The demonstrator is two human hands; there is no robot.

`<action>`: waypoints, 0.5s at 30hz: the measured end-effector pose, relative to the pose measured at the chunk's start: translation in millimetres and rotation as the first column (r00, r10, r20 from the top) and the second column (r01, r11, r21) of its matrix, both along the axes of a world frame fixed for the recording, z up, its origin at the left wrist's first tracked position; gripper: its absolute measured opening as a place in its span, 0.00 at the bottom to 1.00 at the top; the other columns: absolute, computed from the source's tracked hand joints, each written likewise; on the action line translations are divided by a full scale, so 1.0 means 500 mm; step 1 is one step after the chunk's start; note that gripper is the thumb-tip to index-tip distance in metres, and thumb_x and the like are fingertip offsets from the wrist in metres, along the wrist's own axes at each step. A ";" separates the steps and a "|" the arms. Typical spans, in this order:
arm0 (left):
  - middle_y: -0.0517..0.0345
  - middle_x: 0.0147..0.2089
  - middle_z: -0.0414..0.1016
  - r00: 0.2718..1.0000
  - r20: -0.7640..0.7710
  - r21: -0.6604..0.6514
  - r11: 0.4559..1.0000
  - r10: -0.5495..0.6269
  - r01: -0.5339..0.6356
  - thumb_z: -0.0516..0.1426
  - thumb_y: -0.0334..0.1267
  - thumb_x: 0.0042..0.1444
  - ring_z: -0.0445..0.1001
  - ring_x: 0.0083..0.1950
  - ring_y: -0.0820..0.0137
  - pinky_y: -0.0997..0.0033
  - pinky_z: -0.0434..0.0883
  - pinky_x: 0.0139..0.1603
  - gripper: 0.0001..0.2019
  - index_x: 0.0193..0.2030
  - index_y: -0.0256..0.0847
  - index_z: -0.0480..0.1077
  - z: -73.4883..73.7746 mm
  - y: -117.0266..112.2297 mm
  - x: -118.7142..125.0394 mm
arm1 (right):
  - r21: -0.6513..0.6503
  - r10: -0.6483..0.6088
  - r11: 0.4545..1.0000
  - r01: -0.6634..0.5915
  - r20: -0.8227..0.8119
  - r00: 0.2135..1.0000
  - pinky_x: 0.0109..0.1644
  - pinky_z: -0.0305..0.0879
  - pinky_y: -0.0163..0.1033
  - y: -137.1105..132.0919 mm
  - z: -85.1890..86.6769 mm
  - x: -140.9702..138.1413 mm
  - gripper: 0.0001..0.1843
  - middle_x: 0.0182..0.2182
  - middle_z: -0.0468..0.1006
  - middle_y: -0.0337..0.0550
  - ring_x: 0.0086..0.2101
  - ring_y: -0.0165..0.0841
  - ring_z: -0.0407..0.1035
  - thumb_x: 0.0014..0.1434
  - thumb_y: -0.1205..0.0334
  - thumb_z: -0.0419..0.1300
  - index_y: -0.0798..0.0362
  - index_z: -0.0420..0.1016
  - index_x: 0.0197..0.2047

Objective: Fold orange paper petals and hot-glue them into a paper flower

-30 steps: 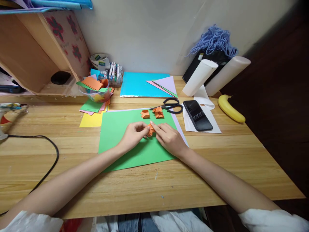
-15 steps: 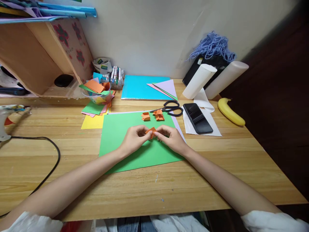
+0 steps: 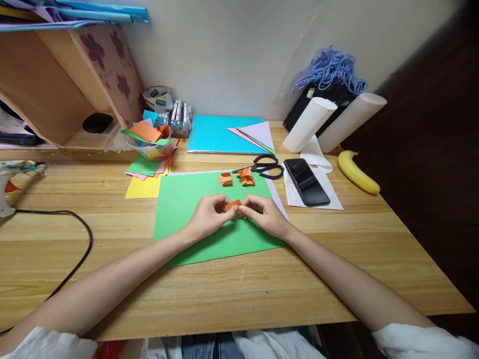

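Now that the right hand (image 3: 270,216) has switched from pressing to pinching, its fingers (image 3: 255,200) and those of the left hand (image 3: 205,214) grip the orange paper (image 3: 233,203) over the green sheet (image 3: 185,197), so creasing looks two-handed.

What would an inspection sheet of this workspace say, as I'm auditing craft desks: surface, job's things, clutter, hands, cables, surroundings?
Surface: wooden desk, with specks and tiny scraps toward its front edge; a green sheet lies on it.
Job's things: a small orange folded paper in both hands; two more orange pieces beyond it.
Clutter: scissors beside a phone, which lies on white paper; a banana at the right.
Hands: left hand and right hand both pinch the orange folded paper.
Cables: a black cable curves across the desk's left side.
Surroundings: plain wall behind; flower-decorated box left; blue yarn right.
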State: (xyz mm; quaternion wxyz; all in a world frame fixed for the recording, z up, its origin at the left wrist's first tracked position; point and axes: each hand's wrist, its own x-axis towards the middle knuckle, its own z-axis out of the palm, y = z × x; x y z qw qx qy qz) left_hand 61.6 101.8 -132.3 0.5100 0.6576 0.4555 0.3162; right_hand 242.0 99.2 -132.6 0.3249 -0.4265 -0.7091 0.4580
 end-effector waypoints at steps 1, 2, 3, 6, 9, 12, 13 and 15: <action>0.57 0.26 0.72 1.000 -0.014 0.015 1.000 -0.004 0.005 0.55 0.45 0.51 0.65 0.24 0.76 0.78 0.60 0.23 0.13 0.28 0.34 0.69 0.003 -0.002 0.000 | 0.003 0.010 1.000 -0.010 0.007 1.000 0.31 0.61 0.34 0.000 0.002 0.000 0.11 0.24 0.69 0.38 0.26 0.28 0.64 0.58 0.58 0.54 0.54 0.67 0.28; 0.58 0.26 0.71 1.000 -0.024 0.030 0.999 -0.011 0.012 0.55 0.44 0.52 0.65 0.25 0.76 0.78 0.60 0.24 0.12 0.28 0.35 0.69 0.005 -0.004 0.001 | 0.005 0.022 1.000 -0.022 0.012 1.000 0.32 0.61 0.34 0.000 0.004 0.000 0.11 0.24 0.69 0.38 0.26 0.28 0.64 0.58 0.58 0.54 0.54 0.66 0.27; 0.58 0.26 0.71 0.999 -0.028 0.045 0.999 -0.021 0.023 0.55 0.43 0.52 0.65 0.25 0.76 0.78 0.60 0.24 0.12 0.29 0.35 0.68 0.008 -0.006 0.001 | 0.006 0.035 0.999 -0.035 0.016 0.999 0.32 0.61 0.34 -0.001 0.006 0.000 0.11 0.24 0.69 0.37 0.26 0.28 0.64 0.58 0.59 0.54 0.54 0.66 0.27; 0.61 0.25 0.68 0.997 -0.021 0.068 0.995 -0.068 0.069 0.54 0.41 0.51 0.62 0.25 0.77 0.78 0.59 0.25 0.10 0.28 0.35 0.67 0.014 -0.009 0.002 | 0.019 0.072 0.997 -0.073 0.041 0.997 0.32 0.60 0.34 -0.001 0.009 0.001 0.10 0.24 0.69 0.37 0.27 0.28 0.64 0.59 0.60 0.53 0.55 0.66 0.28; 0.65 0.22 0.61 0.994 -0.028 0.056 0.992 -0.110 0.111 0.55 0.40 0.50 0.58 0.23 0.78 0.79 0.56 0.23 0.10 0.25 0.36 0.65 0.017 -0.008 0.003 | 0.045 0.089 0.995 -0.093 0.091 0.992 0.31 0.58 0.33 -0.002 0.006 0.002 0.12 0.22 0.68 0.37 0.26 0.28 0.62 0.59 0.60 0.52 0.55 0.65 0.25; 0.66 0.21 0.59 0.991 -0.028 0.026 0.991 -0.128 0.129 0.55 0.40 0.50 0.56 0.23 0.79 0.79 0.55 0.23 0.10 0.25 0.36 0.64 0.017 -0.007 0.004 | 0.051 0.091 0.994 -0.097 0.108 0.990 0.30 0.56 0.32 -0.002 0.002 0.004 0.14 0.21 0.67 0.36 0.25 0.27 0.61 0.59 0.61 0.52 0.55 0.65 0.23; 0.66 0.22 0.59 0.992 -0.018 0.016 0.992 -0.127 0.127 0.55 0.41 0.50 0.56 0.23 0.79 0.79 0.55 0.23 0.10 0.25 0.35 0.64 0.015 -0.006 0.004 | 0.044 0.093 0.994 -0.098 0.102 0.990 0.30 0.56 0.32 -0.001 0.001 0.004 0.14 0.21 0.67 0.37 0.25 0.27 0.61 0.59 0.61 0.51 0.55 0.66 0.23; 0.65 0.22 0.59 0.994 0.009 -0.001 0.994 -0.111 0.111 0.54 0.41 0.50 0.56 0.23 0.79 0.80 0.55 0.23 0.10 0.26 0.35 0.64 0.012 -0.005 0.003 | 0.022 0.103 0.994 -0.105 0.077 0.992 0.30 0.57 0.32 -0.001 0.000 0.005 0.15 0.21 0.68 0.37 0.25 0.27 0.63 0.60 0.61 0.51 0.56 0.67 0.24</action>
